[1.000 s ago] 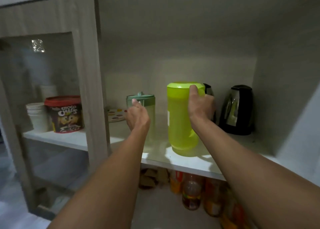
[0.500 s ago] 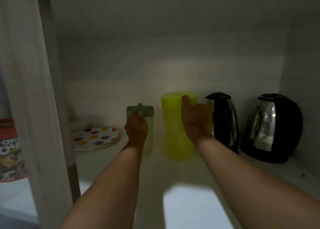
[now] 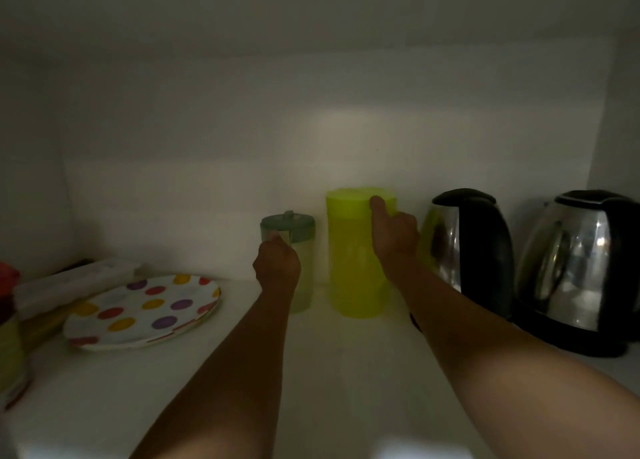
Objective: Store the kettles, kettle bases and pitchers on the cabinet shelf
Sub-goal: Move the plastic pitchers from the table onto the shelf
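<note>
A tall lime-green pitcher [image 3: 351, 261] stands on the white shelf [image 3: 329, 382] near the back wall. My right hand [image 3: 394, 238] is wrapped around its right side, thumb up by the lid. Just left of it is a smaller clear pitcher with a grey-green lid [image 3: 294, 230], and my left hand [image 3: 277, 268] grips its near side. To the right stand two steel-and-black kettles on their bases: one [image 3: 471, 250] right beside the green pitcher, the other [image 3: 578, 268] by the right wall.
A polka-dot plate [image 3: 138, 311] lies on the shelf at left, with a white flat item [image 3: 79, 280] behind it. A red-lidded green container [image 3: 8, 330] sits at the left edge. Cabinet walls close in behind and at right.
Both pitchers have gone deeper into the shelf toward the back wall, and the view has moved further inside the cabinet. Both hands keep their grips.
</note>
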{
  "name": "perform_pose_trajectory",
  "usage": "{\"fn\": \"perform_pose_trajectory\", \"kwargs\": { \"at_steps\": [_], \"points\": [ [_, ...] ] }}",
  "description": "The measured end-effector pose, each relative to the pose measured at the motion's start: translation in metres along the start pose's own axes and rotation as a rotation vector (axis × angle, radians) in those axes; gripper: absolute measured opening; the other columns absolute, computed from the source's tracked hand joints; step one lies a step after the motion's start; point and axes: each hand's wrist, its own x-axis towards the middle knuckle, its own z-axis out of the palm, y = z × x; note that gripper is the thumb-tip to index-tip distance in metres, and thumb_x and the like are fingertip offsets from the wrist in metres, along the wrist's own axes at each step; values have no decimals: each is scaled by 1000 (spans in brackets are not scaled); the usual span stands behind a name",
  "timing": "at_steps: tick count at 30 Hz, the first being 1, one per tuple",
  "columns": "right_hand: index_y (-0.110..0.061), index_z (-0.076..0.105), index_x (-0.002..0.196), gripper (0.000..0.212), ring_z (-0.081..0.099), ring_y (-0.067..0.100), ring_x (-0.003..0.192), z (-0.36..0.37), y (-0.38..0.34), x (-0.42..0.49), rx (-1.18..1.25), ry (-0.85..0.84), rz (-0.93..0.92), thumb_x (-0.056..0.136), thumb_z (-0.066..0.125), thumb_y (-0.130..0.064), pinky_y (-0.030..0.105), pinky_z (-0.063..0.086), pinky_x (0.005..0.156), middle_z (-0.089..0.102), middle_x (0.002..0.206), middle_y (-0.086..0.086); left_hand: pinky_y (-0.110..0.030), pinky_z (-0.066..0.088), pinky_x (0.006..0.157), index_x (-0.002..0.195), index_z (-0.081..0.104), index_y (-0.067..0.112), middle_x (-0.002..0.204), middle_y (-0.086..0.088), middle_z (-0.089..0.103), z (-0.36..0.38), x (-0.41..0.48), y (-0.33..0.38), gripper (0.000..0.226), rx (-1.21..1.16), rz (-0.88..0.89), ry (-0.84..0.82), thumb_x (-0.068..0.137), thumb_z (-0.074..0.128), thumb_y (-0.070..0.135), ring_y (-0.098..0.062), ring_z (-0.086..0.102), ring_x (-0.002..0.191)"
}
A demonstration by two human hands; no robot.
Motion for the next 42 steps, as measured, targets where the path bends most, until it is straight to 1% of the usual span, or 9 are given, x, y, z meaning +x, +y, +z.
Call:
{"fn": "perform_pose_trajectory", "kwargs": {
  "at_steps": [8, 13, 15, 19, 24, 28, 31, 35, 42],
  "points": [
    [0, 65, 119, 116, 68, 39, 103, 2, 8, 22, -93, -29, -25, 46, 38, -85, 51, 56, 91, 70, 115, 21, -47, 38, 103, 139, 39, -5, 138, -28, 47, 2, -2, 11, 61, 70, -112, -15, 105, 23, 43, -42, 47, 126],
    [-4, 44, 134, 72, 57, 37, 119, -19, -4, 4, -114, -77, -73, 90, 59, -59, 36, 44, 87, 57, 130, 18, -55, 33, 107, 140, 36, 2, 141, -26, 38, -1, -16, 21, 64, 112, -206, 118, 100, 32, 52, -42, 40, 129],
    [-5, 41, 133, 66, 56, 37, 119, -28, 1, 0, -138, -57, -122, 91, 62, -52, 37, 42, 85, 56, 130, 19, -61, 31, 107, 137, 39, 4, 140, -24, 39, -5, -27, 26, 61, 146, -174, 158, 99, 34, 52, -41, 40, 129],
    [-9, 36, 144, 67, 49, 38, 129, -54, 5, -22, -293, -30, -316, 93, 61, -46, 45, 42, 104, 52, 140, 19, -59, 29, 108, 136, 40, 2, 138, -23, 41, -18, -62, 37, 56, 198, -62, 151, 101, 33, 46, -41, 41, 129],
    [-18, 35, 151, 64, 36, 36, 142, -94, 10, -60, -435, -156, -485, 96, 53, -46, 50, 32, 114, 41, 153, 16, -57, 24, 112, 143, 40, 9, 146, -17, 41, -50, -126, 47, 55, 416, 162, 123, 102, 28, 44, -35, 37, 137],
    [-33, 24, 156, 63, 12, 33, 153, -123, 14, -109, -650, -269, -530, 99, 40, -54, 48, 12, 123, 15, 167, 9, -53, 16, 117, 147, 36, 12, 154, -14, 34, -92, -190, 51, 56, 639, 409, 136, 102, 28, 44, -31, 26, 144],
    [-38, 23, 156, 61, 9, 38, 152, -146, 16, -157, -717, -306, -601, 99, 38, -55, 53, 12, 122, 11, 168, 7, -50, 15, 119, 148, 33, 14, 155, -14, 32, -127, -242, 52, 55, 748, 497, 153, 102, 32, 42, -30, 23, 146],
    [-42, 17, 156, 62, 2, 37, 153, -164, 11, -217, -721, -427, -593, 99, 33, -59, 56, 9, 122, 3, 169, 5, -50, 9, 120, 153, 24, 14, 161, -13, 21, -189, -297, 51, 59, 863, 522, 152, 102, 30, 44, -29, 15, 150],
    [-43, 10, 157, 65, -4, 35, 154, -131, -27, -360, -611, -663, -736, 98, 31, -60, 56, 1, 122, -4, 169, 3, -50, 0, 121, 156, 17, 17, 165, -10, 10, -352, -365, 31, 62, 982, 320, 326, 102, 26, 46, -26, 5, 152]
  ]
}}
